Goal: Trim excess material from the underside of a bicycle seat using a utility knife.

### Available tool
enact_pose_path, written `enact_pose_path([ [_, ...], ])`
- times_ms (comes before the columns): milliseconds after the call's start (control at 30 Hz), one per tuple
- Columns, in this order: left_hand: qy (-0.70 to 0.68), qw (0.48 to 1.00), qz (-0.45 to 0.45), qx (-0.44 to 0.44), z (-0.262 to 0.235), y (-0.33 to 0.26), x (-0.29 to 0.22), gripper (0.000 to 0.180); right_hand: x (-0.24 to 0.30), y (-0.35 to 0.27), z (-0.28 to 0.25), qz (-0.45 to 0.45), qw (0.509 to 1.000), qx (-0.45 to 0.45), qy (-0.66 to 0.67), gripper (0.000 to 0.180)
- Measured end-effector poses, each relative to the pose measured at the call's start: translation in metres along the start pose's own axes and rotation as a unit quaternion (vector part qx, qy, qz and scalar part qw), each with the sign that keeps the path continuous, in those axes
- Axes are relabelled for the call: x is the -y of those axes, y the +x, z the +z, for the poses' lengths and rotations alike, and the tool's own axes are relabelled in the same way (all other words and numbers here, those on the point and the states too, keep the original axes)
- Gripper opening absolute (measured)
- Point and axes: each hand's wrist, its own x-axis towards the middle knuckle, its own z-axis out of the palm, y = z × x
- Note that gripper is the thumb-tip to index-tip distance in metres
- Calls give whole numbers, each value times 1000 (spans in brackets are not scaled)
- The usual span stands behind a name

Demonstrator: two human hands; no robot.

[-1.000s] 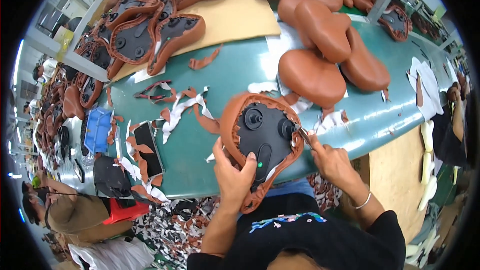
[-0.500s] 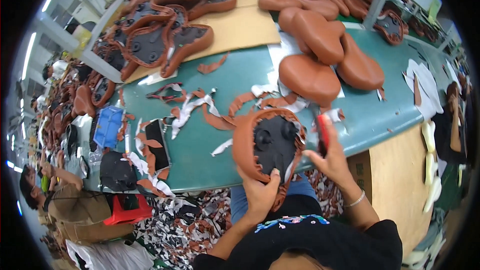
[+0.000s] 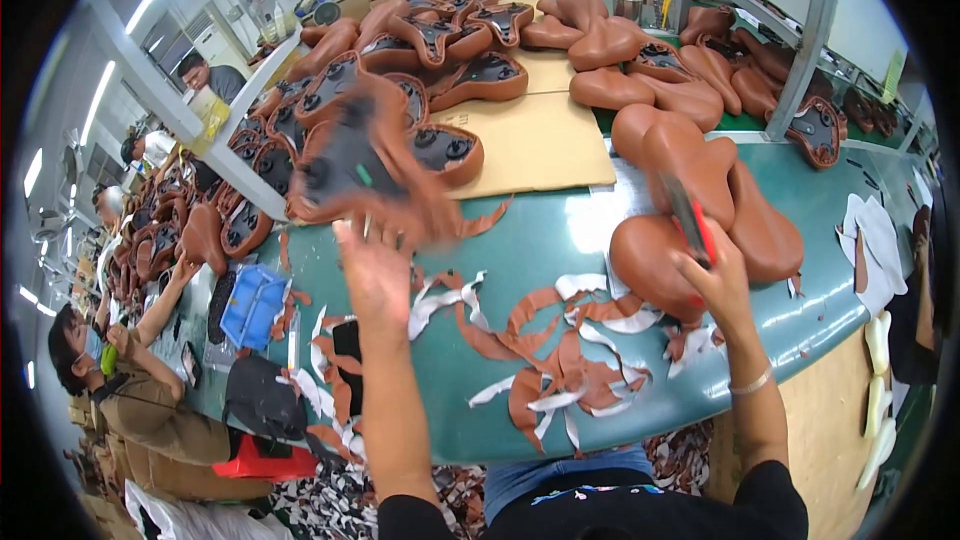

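Observation:
A brown bicycle saddle [image 3: 345, 170], black underside toward me and smeared by motion, is over the edge of the saddle pile at the far left. My left hand [image 3: 378, 265] is just below its near edge, palm showing and fingers apart; whether the fingertips still touch it is hard to see. My right hand [image 3: 718, 275] is closed around red-handled scissors [image 3: 690, 225], their dark blades pointing up and away. Behind that hand lies a heap of smooth brown saddles [image 3: 660, 260], top side up. Brown and white trimmed strips [image 3: 575, 370] lie tangled on the green table [image 3: 455, 420] before me.
A blue tray [image 3: 253, 307] and a dark bag [image 3: 263, 397] stand at the left. More saddles [image 3: 480, 80] crowd the cardboard [image 3: 540, 155] at the back. A grey post [image 3: 805, 50] rises at the right. A co-worker [image 3: 150, 390] sits at the left, touching a saddle.
The saddle left the near edge and went far left with my left hand, which has come apart from its rim. My right hand rose with the scissors. The view tilted up.

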Motion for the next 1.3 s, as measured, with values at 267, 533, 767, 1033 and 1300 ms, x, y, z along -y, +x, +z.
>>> enact_pose_path([
  [267, 521, 841, 10, 148, -4, -37, 173, 21, -165, 258, 172, 229, 921, -125, 288, 31],
  [533, 541, 833, -58, 96, -16, -34, 174, 19, -208, 308, 172, 254, 843, -266, 392, 45],
  [767, 429, 901, -61, 28, -36, -34, 177, 30, -39, 217, 119, 183, 902, -21, 389, 34],
  [1033, 116, 899, -401, -133, 23, -83, 74, 67, 35, -48, 42, -380, 824, 359, -218, 11],
  [1300, 252, 920, -301, -17, -16, -124, 62, 54, 8, -109, 3, -32, 971, 235, -45, 42],
])
